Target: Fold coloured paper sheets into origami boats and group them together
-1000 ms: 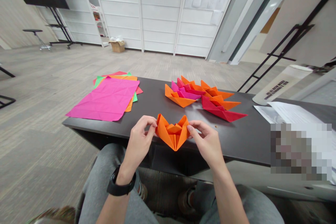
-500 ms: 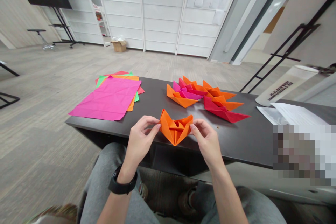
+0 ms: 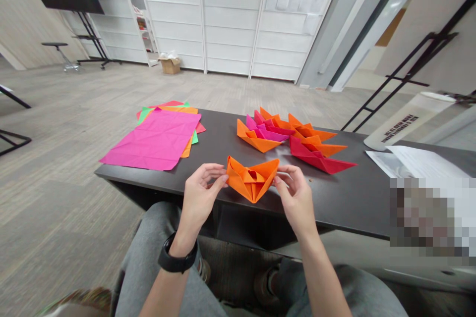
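An orange folded paper boat [image 3: 253, 179] is held up over the front edge of the dark table [image 3: 219, 133], its hollow middle facing me. My left hand [image 3: 203, 185] pinches its left tip between thumb and fingers. On the opposite tip, my right hand [image 3: 294, 193] has thumb and fingers closed in the same way. Beyond it on the table, several folded paper boats [image 3: 262, 144] in orange and pink sit close together, with a red paper boat [image 3: 320, 158] at their front right.
A stack of coloured paper sheets, pink sheet [image 3: 152, 141] on top, lies at the table's left. To the right stand a white cylinder with black lettering [image 3: 407, 121] and white papers [image 3: 427, 163]. A blurred patch covers the right corner.
The orange boat's right tip has moved outward and up with my right hand, so the boat is spread wider. Both hands still hold its ends.
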`<state>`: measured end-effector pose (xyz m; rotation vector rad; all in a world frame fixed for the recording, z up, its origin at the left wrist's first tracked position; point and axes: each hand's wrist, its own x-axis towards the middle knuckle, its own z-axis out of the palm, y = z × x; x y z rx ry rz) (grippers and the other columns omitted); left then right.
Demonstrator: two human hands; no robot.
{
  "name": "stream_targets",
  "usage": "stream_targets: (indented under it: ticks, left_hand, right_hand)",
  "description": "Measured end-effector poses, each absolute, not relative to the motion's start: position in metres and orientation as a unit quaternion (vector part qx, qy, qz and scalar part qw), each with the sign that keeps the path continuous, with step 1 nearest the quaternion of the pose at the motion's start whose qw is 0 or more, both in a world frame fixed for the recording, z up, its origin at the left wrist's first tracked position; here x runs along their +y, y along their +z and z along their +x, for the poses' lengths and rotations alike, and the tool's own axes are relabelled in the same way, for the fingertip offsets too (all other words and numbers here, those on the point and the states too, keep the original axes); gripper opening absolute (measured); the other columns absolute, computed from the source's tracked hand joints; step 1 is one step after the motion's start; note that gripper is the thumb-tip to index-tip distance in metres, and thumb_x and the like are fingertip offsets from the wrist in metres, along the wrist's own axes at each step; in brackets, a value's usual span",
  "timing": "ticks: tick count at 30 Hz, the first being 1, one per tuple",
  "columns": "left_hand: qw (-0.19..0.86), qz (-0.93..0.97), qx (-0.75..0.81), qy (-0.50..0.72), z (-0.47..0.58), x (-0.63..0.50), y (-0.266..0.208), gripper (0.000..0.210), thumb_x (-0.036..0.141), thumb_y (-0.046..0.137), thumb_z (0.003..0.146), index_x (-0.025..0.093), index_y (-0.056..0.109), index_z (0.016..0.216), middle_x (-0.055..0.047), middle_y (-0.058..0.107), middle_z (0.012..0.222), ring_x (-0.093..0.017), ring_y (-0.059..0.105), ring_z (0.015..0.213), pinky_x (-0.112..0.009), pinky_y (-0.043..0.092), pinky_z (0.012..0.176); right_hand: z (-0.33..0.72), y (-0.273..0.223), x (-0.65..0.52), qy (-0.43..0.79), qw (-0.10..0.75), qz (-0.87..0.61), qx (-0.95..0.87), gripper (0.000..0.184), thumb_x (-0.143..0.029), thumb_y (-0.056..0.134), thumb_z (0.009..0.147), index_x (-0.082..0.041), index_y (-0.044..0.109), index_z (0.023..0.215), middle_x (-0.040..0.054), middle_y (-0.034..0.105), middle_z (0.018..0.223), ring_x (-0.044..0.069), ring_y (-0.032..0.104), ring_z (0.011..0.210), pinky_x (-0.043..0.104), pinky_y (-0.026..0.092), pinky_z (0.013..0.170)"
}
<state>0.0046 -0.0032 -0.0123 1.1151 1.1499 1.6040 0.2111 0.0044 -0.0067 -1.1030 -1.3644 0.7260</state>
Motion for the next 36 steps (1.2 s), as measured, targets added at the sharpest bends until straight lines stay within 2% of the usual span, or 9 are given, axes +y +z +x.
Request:
stream_targets:
  ticks: [4,6,9,13,18,23,32,34,36]
  left_hand:
    - [0.423,0.468,0.471,0.617,0.006,-0.006,-0.011,0.023,0.023,0.078,0.077,0.016,0.067,0.096,-0.002,0.074,0.083,-0.016,0.072,0.079,-0.025,0.062,0.068]
    - [0.424,0.478,0.475,0.605,0.006,-0.007,-0.010,0.023,0.022,0.077,0.078,0.018,0.067,0.098,-0.001,0.075,0.085,-0.016,0.072,0.081,-0.024,0.061,0.069]
    - [0.431,0.496,0.473,0.587,0.005,-0.008,-0.011,0.023,0.022,0.075,0.079,0.019,0.067,0.100,-0.001,0.076,0.087,-0.015,0.072,0.083,-0.024,0.059,0.071]
    - [0.438,0.519,0.466,0.567,0.005,-0.007,-0.013,0.018,0.021,0.073,0.081,0.020,0.069,0.098,-0.001,0.075,0.089,-0.015,0.071,0.086,-0.025,0.057,0.079]
    - [0.431,0.550,0.459,0.549,0.004,-0.007,-0.013,0.017,0.019,0.068,0.084,0.021,0.070,0.101,-0.002,0.073,0.092,-0.015,0.069,0.090,-0.026,0.056,0.083]
    - [0.428,0.569,0.462,0.528,0.006,-0.010,-0.010,0.022,0.016,0.063,0.087,0.022,0.068,0.108,-0.001,0.068,0.092,-0.014,0.066,0.089,-0.025,0.055,0.080]
    - [0.454,0.544,0.449,0.545,0.011,-0.009,-0.013,0.026,0.017,0.062,0.088,0.019,0.059,0.114,-0.001,0.062,0.088,-0.014,0.065,0.084,-0.025,0.057,0.073]
    - [0.425,0.572,0.442,0.545,0.012,-0.012,-0.012,0.034,0.018,0.060,0.090,0.021,0.055,0.124,-0.006,0.062,0.106,-0.018,0.064,0.100,-0.028,0.058,0.081]
    - [0.371,0.634,0.423,0.531,0.012,-0.016,-0.009,0.055,0.019,0.064,0.090,0.027,0.044,0.140,-0.012,0.050,0.139,-0.024,0.053,0.128,-0.036,0.057,0.093]
  right_hand:
    - [0.211,0.010,-0.010,0.039,0.538,-0.436,-0.720,0.036,-0.011,0.052,0.092,-0.025,0.059,0.125,0.0113,0.060,0.132,0.027,0.057,0.125,0.048,0.049,0.102]
    - [0.210,0.020,-0.017,-0.032,0.472,-0.395,-0.787,0.040,-0.007,0.052,0.092,-0.025,0.060,0.127,0.0107,0.062,0.134,0.026,0.056,0.126,0.048,0.044,0.106]
    - [0.209,0.025,-0.021,-0.018,0.380,-0.375,-0.845,0.035,-0.009,0.055,0.095,-0.023,0.060,0.126,0.0082,0.070,0.124,0.022,0.065,0.112,0.042,0.048,0.098]
    - [0.206,0.017,-0.016,0.013,0.386,-0.379,-0.841,0.019,-0.013,0.052,0.101,-0.023,0.065,0.110,0.0025,0.077,0.105,0.018,0.072,0.090,0.041,0.050,0.095]
    - [0.205,0.012,-0.013,0.019,0.443,-0.408,-0.798,0.018,-0.015,0.056,0.099,-0.023,0.063,0.114,0.0026,0.077,0.107,0.018,0.072,0.096,0.036,0.053,0.096]
    - [0.206,0.020,-0.016,-0.011,0.438,-0.403,-0.803,0.012,-0.013,0.060,0.097,-0.024,0.064,0.097,-0.0047,0.077,0.091,0.013,0.072,0.077,0.041,0.037,0.111]
    - [0.205,0.017,-0.013,-0.017,0.462,-0.436,-0.773,0.009,-0.016,0.064,0.095,-0.025,0.065,0.094,-0.0030,0.077,0.090,0.017,0.071,0.079,0.041,0.040,0.100]
    - [0.204,0.019,-0.015,-0.015,0.457,-0.433,-0.777,0.009,-0.017,0.063,0.096,-0.025,0.065,0.094,-0.0023,0.077,0.091,0.017,0.071,0.079,0.042,0.040,0.100]
    - [0.201,0.022,-0.018,-0.007,0.438,-0.427,-0.791,0.010,-0.017,0.060,0.098,-0.025,0.065,0.096,-0.0022,0.077,0.089,0.017,0.071,0.078,0.043,0.039,0.101]
